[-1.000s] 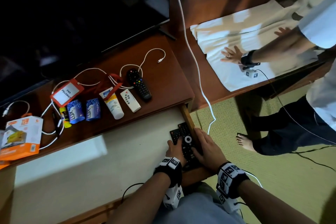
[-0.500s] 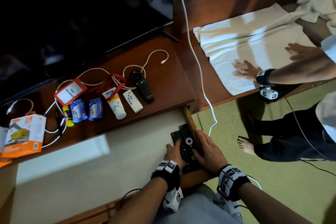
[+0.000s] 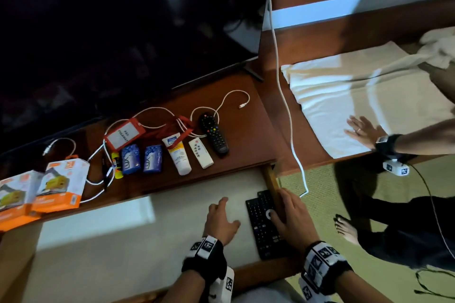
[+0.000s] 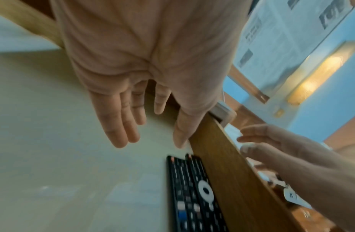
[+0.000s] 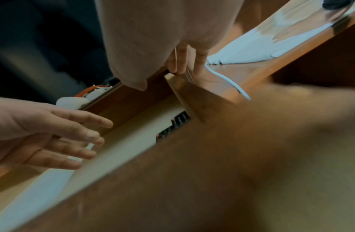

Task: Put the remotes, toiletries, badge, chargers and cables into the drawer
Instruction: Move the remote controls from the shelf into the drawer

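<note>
Two black remotes [image 3: 264, 224] [image 4: 194, 196] [image 5: 172, 125] lie side by side in the open drawer [image 3: 123, 241], against its right wall [image 3: 270, 179]. My left hand [image 3: 222, 214] [image 4: 152, 125] hovers open over the drawer bottom, just left of them, holding nothing. My right hand [image 3: 290, 214] [image 5: 184, 62] lies across the right wall with relaxed fingers, its thumb by the remotes. On the shelf above lie a black remote [image 3: 214, 134], a small white remote [image 3: 200, 152], a cream tube [image 3: 178, 155], two blue packets [image 3: 142, 158], a yellow stick [image 3: 117, 166], a red badge [image 3: 121, 134] and white cables [image 3: 231, 96].
Two orange charger boxes [image 3: 59, 187] stand at the shelf's left end, under a dark TV [image 3: 123, 32]. A thick white cord [image 3: 288, 118] hangs down right of the drawer. Another person's hand [image 3: 362, 130] presses a white cloth [image 3: 332, 96] on the bench; their bare foot [image 3: 347, 229] is on the mat.
My left hand has let go of the remotes and moved left, opening over the drawer bottom. My right hand stays at the drawer's right wall. The other person's hand slid right.
</note>
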